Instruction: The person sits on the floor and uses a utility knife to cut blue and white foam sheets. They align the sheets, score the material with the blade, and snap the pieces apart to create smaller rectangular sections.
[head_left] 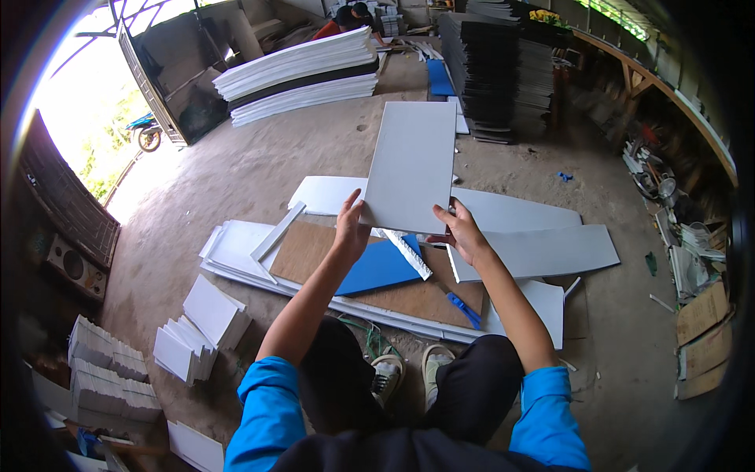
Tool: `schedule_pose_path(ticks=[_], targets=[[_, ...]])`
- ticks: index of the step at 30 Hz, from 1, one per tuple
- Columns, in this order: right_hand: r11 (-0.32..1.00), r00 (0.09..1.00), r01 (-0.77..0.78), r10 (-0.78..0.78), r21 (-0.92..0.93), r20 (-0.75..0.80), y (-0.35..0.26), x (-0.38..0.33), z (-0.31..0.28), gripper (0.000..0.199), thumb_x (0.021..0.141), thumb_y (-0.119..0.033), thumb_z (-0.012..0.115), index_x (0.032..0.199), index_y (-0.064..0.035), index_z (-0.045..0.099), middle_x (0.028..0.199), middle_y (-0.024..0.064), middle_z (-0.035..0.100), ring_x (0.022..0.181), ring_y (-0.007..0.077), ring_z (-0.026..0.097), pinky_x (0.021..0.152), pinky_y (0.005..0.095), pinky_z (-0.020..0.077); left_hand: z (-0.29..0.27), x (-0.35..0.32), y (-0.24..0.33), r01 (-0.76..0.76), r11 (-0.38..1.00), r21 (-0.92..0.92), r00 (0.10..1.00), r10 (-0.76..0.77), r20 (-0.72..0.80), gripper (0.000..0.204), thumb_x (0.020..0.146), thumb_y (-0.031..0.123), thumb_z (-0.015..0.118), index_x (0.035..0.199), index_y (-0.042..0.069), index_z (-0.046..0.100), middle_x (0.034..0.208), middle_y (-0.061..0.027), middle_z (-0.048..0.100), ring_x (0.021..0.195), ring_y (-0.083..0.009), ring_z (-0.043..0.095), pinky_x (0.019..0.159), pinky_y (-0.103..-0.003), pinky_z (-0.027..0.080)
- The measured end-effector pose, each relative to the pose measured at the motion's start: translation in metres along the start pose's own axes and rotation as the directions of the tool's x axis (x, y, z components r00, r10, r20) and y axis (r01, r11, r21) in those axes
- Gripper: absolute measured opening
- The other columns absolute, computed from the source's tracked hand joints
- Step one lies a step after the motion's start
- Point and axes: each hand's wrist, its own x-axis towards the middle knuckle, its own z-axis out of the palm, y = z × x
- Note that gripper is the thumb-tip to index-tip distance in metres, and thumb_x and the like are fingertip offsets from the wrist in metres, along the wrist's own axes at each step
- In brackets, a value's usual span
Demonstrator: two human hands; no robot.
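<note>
I hold a white rectangular foam panel (413,164) up in front of me with both hands. My left hand (351,226) grips its lower left corner, thumb on the face. At the lower right corner my right hand (460,232) pinches the edge. Below the panel lie a blue sheet (381,267), a brown board (303,250) and a narrow white strip (409,253). A blue-handled cutter (464,307) rests on the brown board near my right knee.
Large white sheets (543,250) are spread on the concrete floor. Stacks of small white cut panels (200,324) sit at the left. Tall piles of white (303,71) and dark sheets (499,71) stand behind. A person crouches at the far back (346,20).
</note>
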Motion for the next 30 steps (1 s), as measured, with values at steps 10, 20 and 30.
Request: schedule_pose_path(ticks=[10,20,30], targets=[[0.985,0.990,-0.063,0.082,-0.162,0.118,0.025,0.012,-0.011,0.040,0.088,-0.025,0.050,0.124,-0.0097,0.038,0.106,0.0093,0.055,0.090,0.0180,0.057,0.061,0.0293,0.0521,-0.004,-0.046,0.045,0.052,0.787,0.615,0.975,-0.172,0.138,0.040,0.085,0.021,0.058,0.118,0.006,0.041,0.108,-0.0065,0.054,0.099,-0.0146,0.054,0.083,-0.029,0.047],[0.987,0.955,-0.074,0.111,-0.139,0.276,0.025,0.049,0.043,0.041,0.086,-0.006,0.048,0.123,0.0036,0.032,0.109,0.0205,0.049,0.091,0.0245,0.058,0.073,0.0333,0.0540,-0.062,-0.073,0.067,0.084,0.831,0.549,0.995,-0.044,-0.086,0.035,0.089,0.016,0.050,0.118,0.002,0.037,0.110,-0.0095,0.051,0.100,-0.0172,0.053,0.086,-0.033,0.047],[0.930,0.879,-0.109,0.255,-0.351,0.404,0.071,0.083,0.204,0.051,0.083,0.000,0.050,0.127,0.0046,0.024,0.112,0.0219,0.046,0.091,0.0246,0.057,0.080,0.0338,0.0512,-0.186,-0.153,0.101,0.069,0.918,0.392,0.814,0.175,-0.554,0.058,0.086,0.021,0.057,0.129,0.006,0.020,0.112,-0.0135,0.053,0.098,-0.0155,0.052,0.076,-0.029,0.045]])
